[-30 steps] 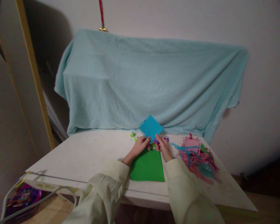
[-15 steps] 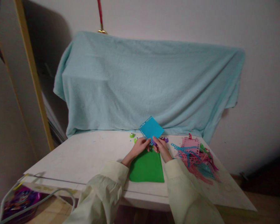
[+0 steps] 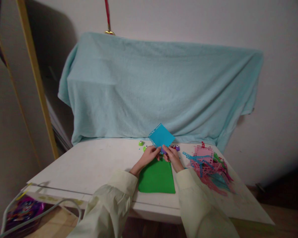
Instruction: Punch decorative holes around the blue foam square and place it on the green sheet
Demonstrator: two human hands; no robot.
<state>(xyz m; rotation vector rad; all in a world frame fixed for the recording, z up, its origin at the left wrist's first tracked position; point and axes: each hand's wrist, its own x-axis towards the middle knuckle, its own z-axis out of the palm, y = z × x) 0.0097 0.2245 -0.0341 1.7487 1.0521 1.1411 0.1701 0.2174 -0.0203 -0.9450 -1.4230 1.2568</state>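
A square of blue paper (image 3: 162, 135) is held up corner-first above the table, with rows of small punched holes along its two left edges. My left hand (image 3: 151, 154) pinches its lower corner between thumb and fingers. In my right hand (image 3: 172, 156), closed at the same corner, is a small purple paper punch (image 3: 164, 150), mostly hidden by the fingers. Beneath both hands lies green paper (image 3: 157, 178), flat on the table. Small green punches with eyes (image 3: 141, 143) sit beyond my left hand. A purple punch (image 3: 177, 148) and a dark red one stand just past my right hand.
Punched strips and scraps of pink, blue, green and red paper (image 3: 208, 168) lie heaped on the right of the white table (image 3: 89, 165). A light blue cloth (image 3: 159, 89) hangs behind it. White tubing (image 3: 64, 202) and a purple package (image 3: 27, 210) are at lower left.
The camera view has shifted very slightly. Both hands keep their hold at the blue paper's lower corner, with hardly any visible movement.
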